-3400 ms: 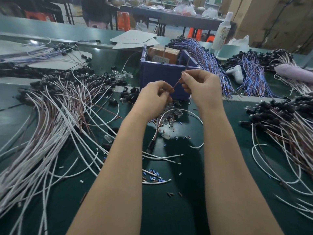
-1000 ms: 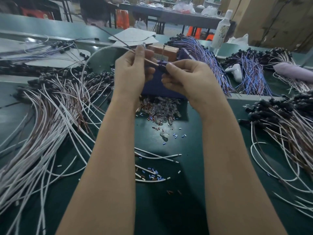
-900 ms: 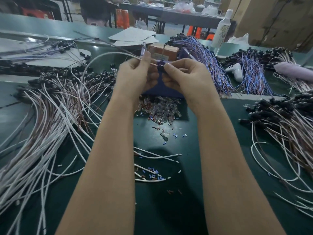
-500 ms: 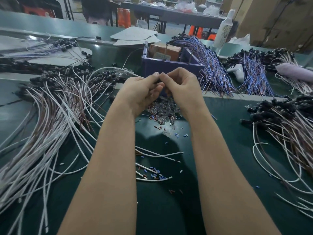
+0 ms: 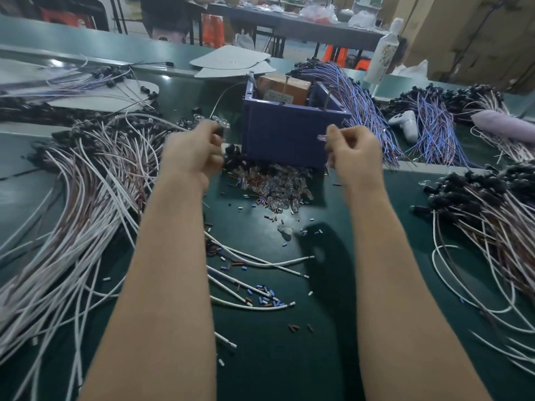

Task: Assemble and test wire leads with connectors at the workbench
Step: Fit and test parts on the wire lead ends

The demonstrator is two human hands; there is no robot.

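Note:
My left hand [image 5: 192, 151] is curled around the black connector end [image 5: 219, 131] of a white lead, which trails off left toward the big pile of white and brown leads [image 5: 86, 192]. The hand is blurred, so the grip is hard to read. My right hand [image 5: 354, 153] pinches a small clear bulb-like piece [image 5: 322, 137] between thumb and forefinger. Both hands hover apart in front of the purple bin [image 5: 289, 137]. A heap of small clear bulbs [image 5: 275, 185] lies on the green bench just below the bin.
Another pile of connector-tipped leads [image 5: 492, 215] lies at the right. Blue-purple leads [image 5: 364, 94] drape behind the bin, which holds a cardboard box [image 5: 285, 88]. Loose white leads [image 5: 260, 263] and tiny sleeve bits scatter near my forearms. A white bottle [image 5: 385, 53] stands at the back right.
My hands were together in front of the bin; they have now pulled apart, the left going left with the lead's connector, the right going right with the small clear piece.

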